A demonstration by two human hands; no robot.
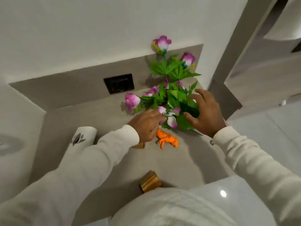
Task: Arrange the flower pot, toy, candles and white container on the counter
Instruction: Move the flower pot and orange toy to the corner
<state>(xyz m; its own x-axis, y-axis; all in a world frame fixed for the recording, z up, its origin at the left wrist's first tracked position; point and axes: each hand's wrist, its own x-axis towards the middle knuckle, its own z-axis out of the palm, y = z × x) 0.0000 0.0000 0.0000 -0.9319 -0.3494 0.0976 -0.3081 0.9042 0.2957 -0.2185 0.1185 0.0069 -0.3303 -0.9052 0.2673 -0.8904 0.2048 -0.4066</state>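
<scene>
A bunch of artificial pink flowers with green leaves [172, 95] stands at the back right of the grey counter [101, 115]; its pot is hidden under the leaves and my hands. My left hand [145, 123] reaches into the lower left of the bunch, fingers curled among the blooms. My right hand [206, 111] is spread against the leaves on the right side. An orange toy tiger [167, 140] stands just in front of the flowers. A white container with a grey leaf print [83, 136] stands at the left. One gold candle holder [150, 181] sits near the front edge; another [140, 145] peeks from under my left wrist.
A black wall socket plate [119, 83] is set in the grey backsplash behind the counter. A white wall rises above it. A grey door frame [228, 79] borders the counter on the right, with pale floor tiles beyond.
</scene>
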